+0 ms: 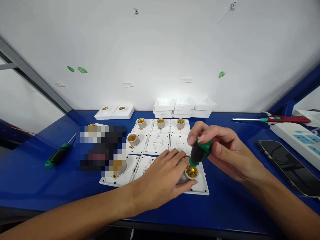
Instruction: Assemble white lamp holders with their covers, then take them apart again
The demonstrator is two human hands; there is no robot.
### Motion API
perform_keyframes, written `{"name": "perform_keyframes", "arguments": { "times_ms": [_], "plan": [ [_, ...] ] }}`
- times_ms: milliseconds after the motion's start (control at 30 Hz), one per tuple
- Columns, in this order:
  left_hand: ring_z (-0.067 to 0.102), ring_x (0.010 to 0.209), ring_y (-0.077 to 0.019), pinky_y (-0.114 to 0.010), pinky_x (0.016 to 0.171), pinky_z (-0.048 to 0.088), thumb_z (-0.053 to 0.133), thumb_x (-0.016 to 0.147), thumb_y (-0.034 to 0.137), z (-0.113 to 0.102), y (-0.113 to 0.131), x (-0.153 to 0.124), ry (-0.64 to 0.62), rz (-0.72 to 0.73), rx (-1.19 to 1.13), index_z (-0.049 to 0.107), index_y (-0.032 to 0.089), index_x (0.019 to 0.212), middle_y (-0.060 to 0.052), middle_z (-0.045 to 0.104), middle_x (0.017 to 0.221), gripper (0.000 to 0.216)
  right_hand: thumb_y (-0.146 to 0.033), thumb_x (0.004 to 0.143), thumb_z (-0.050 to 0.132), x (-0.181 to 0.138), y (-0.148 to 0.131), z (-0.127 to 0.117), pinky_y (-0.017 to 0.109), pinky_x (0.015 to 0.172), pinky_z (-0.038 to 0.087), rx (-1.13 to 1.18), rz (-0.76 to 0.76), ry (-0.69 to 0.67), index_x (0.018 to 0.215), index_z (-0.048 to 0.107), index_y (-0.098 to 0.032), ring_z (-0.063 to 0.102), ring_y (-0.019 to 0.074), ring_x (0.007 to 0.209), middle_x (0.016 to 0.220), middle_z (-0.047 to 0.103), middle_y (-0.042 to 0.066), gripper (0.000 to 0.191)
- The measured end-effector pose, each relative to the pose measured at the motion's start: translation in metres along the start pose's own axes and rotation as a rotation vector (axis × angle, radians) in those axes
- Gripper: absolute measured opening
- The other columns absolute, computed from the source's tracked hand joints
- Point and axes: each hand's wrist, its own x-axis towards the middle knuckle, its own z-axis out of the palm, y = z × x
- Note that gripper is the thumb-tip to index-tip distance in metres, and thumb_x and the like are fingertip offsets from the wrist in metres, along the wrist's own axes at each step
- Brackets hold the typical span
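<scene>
My right hand grips a short green and black screwdriver by its handle. The tool points down into the brass-lined opening of a white lamp socket. My left hand lies across the white plates, its thumb and forefinger closed around that same socket. Beneath the socket is a square white base plate, its left part hidden by my left hand. Behind stand more base plates, some with lamp sockets on them, others with a bare round mount.
Stacked white covers and two covered sockets stand by the wall. A second screwdriver lies left, near a pixelated dark patch. On the right are a phone, a power strip and a red long-nosed lighter.
</scene>
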Motion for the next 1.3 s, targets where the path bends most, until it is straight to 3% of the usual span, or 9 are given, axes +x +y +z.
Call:
{"name": "perform_keyframes", "arguments": {
  "times_ms": [167,300,433,533,667,967,1300],
  "plan": [
    [0.065,0.11,-0.0304,-0.049,0.097,0.055,0.064,0.1,0.048,0.001,-0.0005,0.0005,-0.003,-0.001,0.034,0.062,0.018,0.117,-0.009,0.07,0.116,0.034,-0.039,0.09,0.079,0.0001,0.0006,0.0002,0.03,0.076,0.055,-0.049,-0.028,0.082,0.1,0.08,-0.034,0.058,0.017,0.091,0.101,0.062,0.003,0.01],
    [0.064,0.11,-0.0303,-0.048,0.096,0.054,0.064,0.101,0.046,0.0003,-0.0004,0.0009,0.0,0.015,0.039,0.062,0.017,0.115,-0.01,0.07,0.116,0.033,-0.038,0.1,0.066,-0.0005,0.0017,-0.0004,0.029,0.073,0.053,-0.084,-0.013,0.052,0.107,0.079,-0.034,0.058,0.0166,0.091,0.104,0.062,0.004,0.016],
    [0.064,0.109,-0.0301,-0.048,0.097,0.055,0.065,0.1,0.046,-0.0009,0.0006,0.001,0.013,-0.001,0.03,0.063,0.015,0.113,-0.01,0.069,0.115,0.033,-0.034,0.097,0.072,-0.0014,0.0039,0.0003,0.03,0.077,0.052,-0.145,-0.083,0.018,0.115,0.078,-0.035,0.057,0.0179,0.096,0.104,0.062,0.004,0.019],
    [0.064,0.112,-0.0302,-0.049,0.099,0.054,0.064,0.1,0.046,-0.0012,0.0005,0.001,0.0,0.002,0.019,0.062,0.017,0.116,-0.01,0.069,0.119,0.033,-0.031,0.102,0.063,-0.0017,0.0043,0.0016,0.03,0.076,0.051,-0.153,-0.038,0.008,0.118,0.076,-0.034,0.057,0.0172,0.093,0.107,0.063,0.004,0.021],
    [0.064,0.109,-0.03,-0.049,0.096,0.054,0.064,0.101,0.045,0.0005,-0.0007,0.0004,0.012,0.017,0.025,0.061,0.017,0.114,-0.01,0.069,0.115,0.031,-0.029,0.098,0.07,-0.0014,0.0034,0.0031,0.028,0.072,0.049,-0.128,-0.029,0.052,0.114,0.075,-0.034,0.056,0.0156,0.09,0.106,0.063,0.002,0.018],
    [0.061,0.108,-0.0278,-0.043,0.094,0.054,0.071,0.097,0.04,0.002,-0.0003,-0.0012,0.062,0.022,-0.011,0.06,0.016,0.109,-0.01,0.063,0.116,0.029,-0.036,0.101,0.065,-0.0009,-0.0009,-0.0025,0.029,0.078,0.051,-0.036,0.041,0.078,0.109,0.08,-0.034,0.058,0.0162,0.095,0.107,0.063,0.003,0.017],
    [0.067,0.09,-0.0262,-0.04,0.083,0.05,0.066,0.1,0.044,0.0007,-0.0015,0.0009,0.078,0.109,0.1,0.061,0.015,0.103,-0.006,0.07,0.095,0.03,-0.039,0.101,0.065,-0.002,0.0003,-0.0021,0.027,0.081,0.056,0.016,0.084,0.099,0.111,0.08,-0.034,0.064,0.0159,0.098,0.111,0.069,0.003,0.018]
  ]
}}
